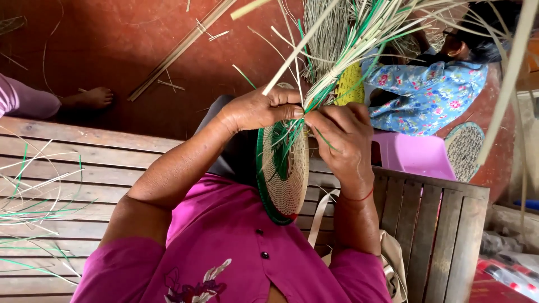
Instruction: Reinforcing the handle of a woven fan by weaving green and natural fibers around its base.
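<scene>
Nearest is the magenta buttoned blouse (236, 252) of the person at work, seated on a slatted wooden bench (84, 163). Just beyond the chest, a round woven disc (283, 174) stands on edge between the two hands; it is tan wickerwork with a green rim and a small red patch at its near edge. The left hand (261, 109) pinches shut on the strands at the disc's far edge, thumb pressed to fingers. The right hand (342, 140), a red thread at its wrist, closes on the same bunch from the right side, touching the left. From that pinch a sheaf of pale and green strands (348, 39) fans away. Farther off, on the red floor (123, 39), sits another person in a blue flowered top (426, 92) beside a pink stool (415, 154); far left, a bare foot (92, 96).
</scene>
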